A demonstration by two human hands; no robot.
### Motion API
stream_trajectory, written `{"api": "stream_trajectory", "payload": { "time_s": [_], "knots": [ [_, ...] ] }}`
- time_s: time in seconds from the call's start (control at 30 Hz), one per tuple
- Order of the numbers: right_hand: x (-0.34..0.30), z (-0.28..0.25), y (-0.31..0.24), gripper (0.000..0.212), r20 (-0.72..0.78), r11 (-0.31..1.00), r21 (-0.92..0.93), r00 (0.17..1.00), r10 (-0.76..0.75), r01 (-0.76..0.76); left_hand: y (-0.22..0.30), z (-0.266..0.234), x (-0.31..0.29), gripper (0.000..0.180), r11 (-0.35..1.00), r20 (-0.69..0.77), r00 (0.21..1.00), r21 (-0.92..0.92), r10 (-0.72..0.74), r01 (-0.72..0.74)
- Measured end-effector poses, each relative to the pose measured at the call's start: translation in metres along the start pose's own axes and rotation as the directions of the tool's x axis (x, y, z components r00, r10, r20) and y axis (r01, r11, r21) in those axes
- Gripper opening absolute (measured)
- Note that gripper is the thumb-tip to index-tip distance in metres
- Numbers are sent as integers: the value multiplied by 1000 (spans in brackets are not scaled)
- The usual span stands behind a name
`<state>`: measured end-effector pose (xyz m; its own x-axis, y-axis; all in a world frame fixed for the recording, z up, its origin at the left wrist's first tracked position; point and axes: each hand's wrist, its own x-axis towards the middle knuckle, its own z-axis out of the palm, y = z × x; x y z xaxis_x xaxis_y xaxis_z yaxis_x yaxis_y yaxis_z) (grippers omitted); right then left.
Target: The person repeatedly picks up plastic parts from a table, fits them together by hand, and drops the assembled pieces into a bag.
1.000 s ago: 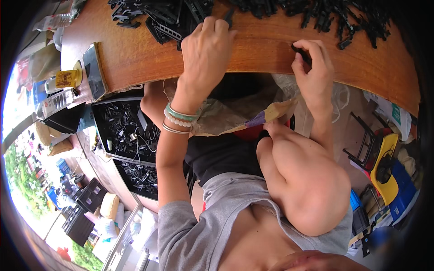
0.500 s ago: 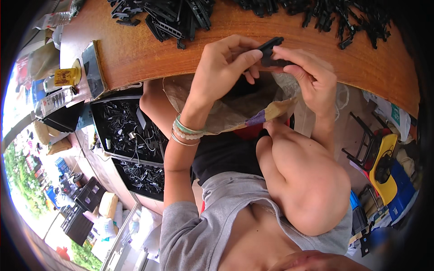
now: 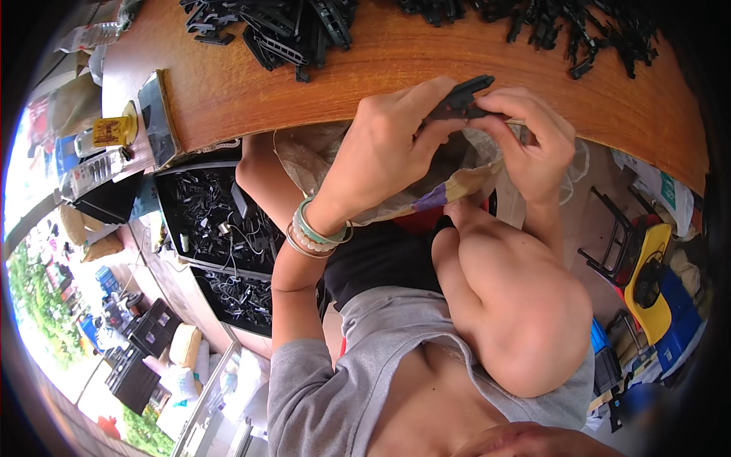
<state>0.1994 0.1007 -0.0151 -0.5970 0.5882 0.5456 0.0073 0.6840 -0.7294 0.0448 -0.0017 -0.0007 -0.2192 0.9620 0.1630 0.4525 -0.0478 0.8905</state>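
Over the table's near edge, both hands hold a small black plastic part [image 3: 466, 96]. My left hand [image 3: 392, 141] grips its left end between thumb and fingers, the back of the hand hiding some of it. At the other end, my right hand [image 3: 529, 133] pinches the part with thumb and forefinger. Below the hands an open sack [image 3: 457, 186] of brownish woven sheet lies across my lap, its mouth toward the table. A heap of long black plastic parts [image 3: 293, 34] lies on the wooden table [image 3: 365, 84] beyond my left hand.
Smaller black pieces [image 3: 586, 34] are piled at the table's far right. Black trays of parts [image 3: 213, 217] stand low on the left. A dark flat case [image 3: 158, 118] lies on the table's left end. A yellow stool [image 3: 647, 286] stands at the right.
My left hand has turned so its back faces up more, and the black part has tilted and shifted slightly right. My right hand has moved a little nearer, still pinching it.
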Motion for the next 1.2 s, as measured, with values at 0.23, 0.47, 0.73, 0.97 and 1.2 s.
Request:
{"api": "stream_trajectory", "payload": {
  "time_s": [0.23,0.47,0.73,0.97,1.2],
  "knots": [
    [5,-1,-4,38,71,999,-36,997,-31,33,6,-10,-1,33,978,76,988,144,138,-148],
    [0,1,-1,36,40,999,-50,999,-16,18,-1,-8,0,32,970,68,979,140,190,-198],
    [11,-9,4,26,256,993,121,966,-20,-12,-8,-19,-12,25,999,175,984,2,35,-36],
    [47,-25,46,23,-47,883,-452,992,115,-124,-31,-33,12,19,962,-258,955,263,145,-75],
    [61,-4,56,39,163,749,-645,931,327,-150,-56,-41,55,21,513,-351,901,839,255,182]
  ]
}}
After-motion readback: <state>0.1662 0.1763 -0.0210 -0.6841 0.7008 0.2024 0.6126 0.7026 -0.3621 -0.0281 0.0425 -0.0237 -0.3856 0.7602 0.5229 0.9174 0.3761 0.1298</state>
